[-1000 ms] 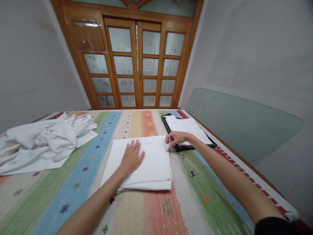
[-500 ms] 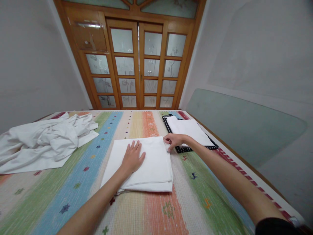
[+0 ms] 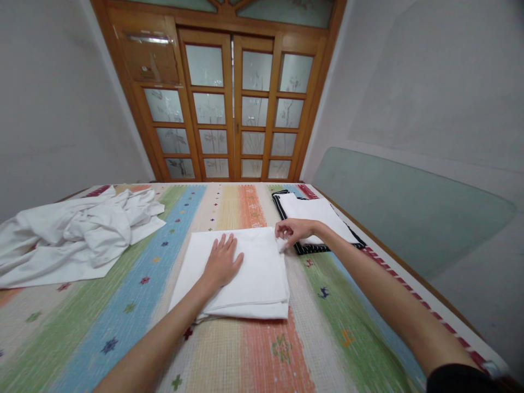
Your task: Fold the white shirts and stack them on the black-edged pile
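A white cloth (image 3: 257,278), folded into a layered square, lies in the middle of the striped tablecloth. My left hand (image 3: 222,262) rests flat on top of it with the fingers spread. At the cloth's far right corner, my right hand (image 3: 291,231) pinches a bit of the white fabric between thumb and fingers. The layers show along the cloth's near edge, which is slightly uneven.
On the left lies a crumpled white cloth (image 3: 82,229). Behind my right hand is another folded white piece (image 3: 323,217) on a black cloth with white lines (image 3: 305,249). The striped tablecloth (image 3: 135,327) reaches toward wooden glazed doors (image 3: 234,109); a glass panel (image 3: 409,202) leans at the right wall.
My right hand has shifted very slightly at the corner, still pinching the fabric. My left hand and the folded cloth stay in place.
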A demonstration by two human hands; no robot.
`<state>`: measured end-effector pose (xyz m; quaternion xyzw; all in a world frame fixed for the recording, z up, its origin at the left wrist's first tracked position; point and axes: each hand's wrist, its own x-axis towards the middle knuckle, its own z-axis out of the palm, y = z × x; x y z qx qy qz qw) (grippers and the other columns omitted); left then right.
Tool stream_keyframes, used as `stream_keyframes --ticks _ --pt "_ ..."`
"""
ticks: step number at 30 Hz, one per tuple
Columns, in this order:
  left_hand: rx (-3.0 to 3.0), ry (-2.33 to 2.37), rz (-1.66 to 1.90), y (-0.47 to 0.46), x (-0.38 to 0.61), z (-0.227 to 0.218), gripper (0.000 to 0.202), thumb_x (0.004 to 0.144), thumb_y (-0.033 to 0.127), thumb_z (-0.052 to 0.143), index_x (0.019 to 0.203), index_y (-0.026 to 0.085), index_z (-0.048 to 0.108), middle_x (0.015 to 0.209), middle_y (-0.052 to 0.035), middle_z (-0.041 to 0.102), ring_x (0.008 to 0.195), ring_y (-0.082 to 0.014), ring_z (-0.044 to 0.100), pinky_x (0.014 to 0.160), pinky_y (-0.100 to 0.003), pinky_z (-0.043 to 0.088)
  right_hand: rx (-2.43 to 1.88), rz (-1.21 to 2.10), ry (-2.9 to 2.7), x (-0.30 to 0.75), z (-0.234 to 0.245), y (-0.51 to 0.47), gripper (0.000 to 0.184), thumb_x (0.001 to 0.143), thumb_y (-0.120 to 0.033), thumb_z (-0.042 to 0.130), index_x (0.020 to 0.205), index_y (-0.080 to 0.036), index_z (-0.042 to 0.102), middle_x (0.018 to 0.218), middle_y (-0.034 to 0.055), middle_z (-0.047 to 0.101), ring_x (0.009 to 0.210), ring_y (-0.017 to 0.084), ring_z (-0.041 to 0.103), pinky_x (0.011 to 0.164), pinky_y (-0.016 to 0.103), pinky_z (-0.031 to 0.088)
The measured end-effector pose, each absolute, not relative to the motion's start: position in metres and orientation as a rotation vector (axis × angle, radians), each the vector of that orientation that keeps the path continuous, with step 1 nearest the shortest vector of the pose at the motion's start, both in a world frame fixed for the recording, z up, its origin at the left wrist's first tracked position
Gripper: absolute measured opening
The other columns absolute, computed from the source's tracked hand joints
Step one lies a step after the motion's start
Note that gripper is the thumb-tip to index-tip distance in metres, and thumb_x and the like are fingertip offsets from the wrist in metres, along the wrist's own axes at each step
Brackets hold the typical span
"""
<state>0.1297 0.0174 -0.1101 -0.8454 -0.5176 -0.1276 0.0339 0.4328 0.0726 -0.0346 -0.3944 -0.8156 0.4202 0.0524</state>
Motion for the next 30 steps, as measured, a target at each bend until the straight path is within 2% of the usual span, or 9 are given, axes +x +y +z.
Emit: stream_keyframes --ticks 6,11,15,18,21,24,28,30 --pt "-2.602 -1.589 -0.375 0.017 0.13 -0.109 0.056 0.097 0.039 0.034 0.142 0.008 0.046 0.151 -0.015 0.041 0.145 -0.0323 0.028 0.118 -0.052 0.025 -1.229 1.102 -2.477 0.438 -0.04 0.076 0.049 0.054 -0.04 0.084 0.086 -0.017 0.056 0.06 -0.01 0.044 0.056 0.009 0.039 0.053 0.021 0.029" --pt "-2.621 -1.603 -0.365 0.017 0.13 -0.106 0.056 0.096 0.039 0.035 0.142 0.008 0.044 0.152 -0.0161 0.04 0.145 -0.033 0.026 0.118 -0.053 0.024 -1.238 0.893 -2.421 0.427 -0.045 0.074 0.044 0.052 -0.028 0.084 0.084 -0.018 0.055 0.071 -0.0065 0.052 0.064 0.011 0.045 0.058 0.021 0.033" --pt "-2.68 -1.617 -0.344 0.021 0.133 -0.102 0.054 0.094 0.037 0.041 0.139 0.009 0.047 0.152 -0.0175 0.039 0.145 -0.0349 0.027 0.117 -0.055 0.024 -1.246 0.888 -2.311 0.424 -0.046 0.069 0.055 0.049 -0.021 0.084 0.097 -0.018 0.058 0.075 -0.0067 0.052 0.065 0.011 0.047 0.06 0.021 0.036" --pt "-2.814 -1.546 -0.438 0.03 0.146 -0.095 0.051 0.091 0.035 0.047 0.137 0.012 0.05 0.151 -0.0164 0.042 0.143 -0.0318 0.033 0.116 -0.05 0.029 -1.188 1.018 -2.211 0.429 -0.045 0.065 0.065 0.052 -0.013 0.076 0.113 -0.019 0.054 0.08 -0.0062 0.056 0.064 0.01 0.05 0.059 0.02 0.037" --pt "-2.989 -1.375 -0.659 0.039 0.172 -0.081 0.05 0.091 0.035 0.048 0.136 0.013 0.05 0.144 -0.0147 0.051 0.136 -0.0257 0.044 0.113 -0.042 0.035 -1.115 1.092 -2.124 0.436 -0.043 0.057 0.066 0.057 -0.006 0.063 0.12 -0.02 0.049 0.087 -0.0022 0.064 0.068 0.011 0.055 0.063 0.021 0.039" --pt "-3.112 -1.2 -0.833 0.046 0.206 -0.066 0.048 0.091 0.038 0.049 0.133 0.015 0.052 0.138 -0.0121 0.058 0.128 -0.0228 0.052 0.108 -0.038 0.04 -1.094 1.112 -2.011 0.438 -0.044 0.05 0.062 0.058 -0.003 0.055 0.118 -0.019 0.047 0.089 0.0003 0.067 0.074 0.013 0.058 0.068 0.023 0.041" --pt "-3.015 -1.236 -0.789 0.049 0.243 -0.055 0.043 0.086 0.045 0.057 0.118 0.017 0.062 0.118 -0.011 0.069 0.112 -0.0268 0.06 0.098 -0.04 0.045 -1.077 1.164 -1.835 0.435 -0.049 0.042 0.058 0.058 -0.003 0.051 0.113 -0.02 0.048 0.087 -0.0008 0.066 0.078 0.014 0.06 0.07 0.025 0.043" --pt "-2.897 -1.294 -0.707 0.05 0.254 -0.055 0.038 0.084 0.043 0.059 0.108 0.015 0.066 0.107 -0.0124 0.071 0.108 -0.0286 0.061 0.093 -0.039 0.046 -1.069 1.164 -1.794 0.435 -0.051 0.039 0.057 0.058 -0.003 0.049 0.112 -0.02 0.049 0.089 -0.0001 0.066 0.08 0.014 0.061 0.072 0.026 0.045"
